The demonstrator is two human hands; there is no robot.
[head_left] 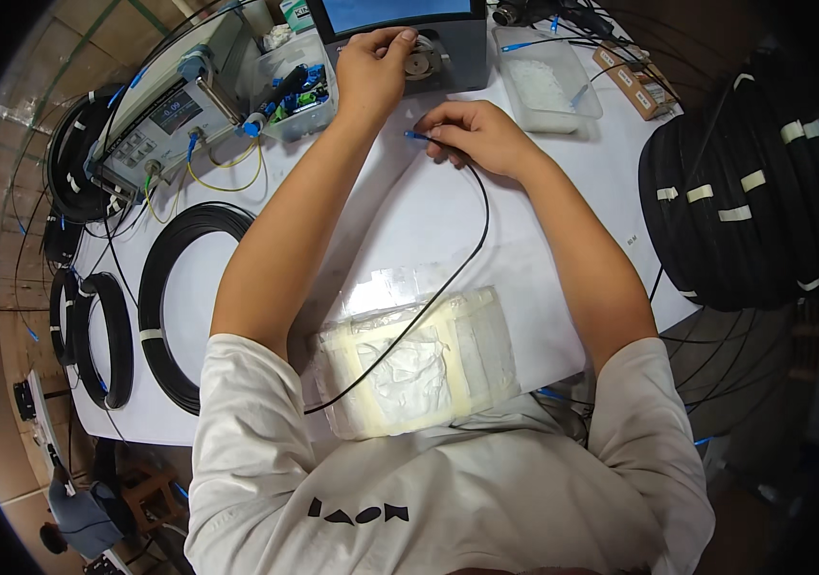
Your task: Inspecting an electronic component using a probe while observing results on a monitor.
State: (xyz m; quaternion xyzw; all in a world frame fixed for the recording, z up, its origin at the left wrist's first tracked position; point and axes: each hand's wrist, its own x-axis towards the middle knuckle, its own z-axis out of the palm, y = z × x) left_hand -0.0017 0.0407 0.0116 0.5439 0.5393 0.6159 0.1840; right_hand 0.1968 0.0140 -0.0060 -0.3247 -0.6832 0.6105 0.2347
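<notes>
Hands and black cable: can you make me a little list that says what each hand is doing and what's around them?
left hand: fingers on a round part of the grey machine
right hand: pinching the blue connector of the thin black cable
nearby: black cable coil on the white table, clear tray, taped pad

Matt black rubbery cable (467,251), glossy clear plastic tubs (548,81), smooth white tabletop (409,216).

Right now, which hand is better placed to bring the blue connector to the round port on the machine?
Right. The right hand already pinches the blue connector on the black cable, just below the round port. The left hand rests on that port, holding nothing.
</notes>
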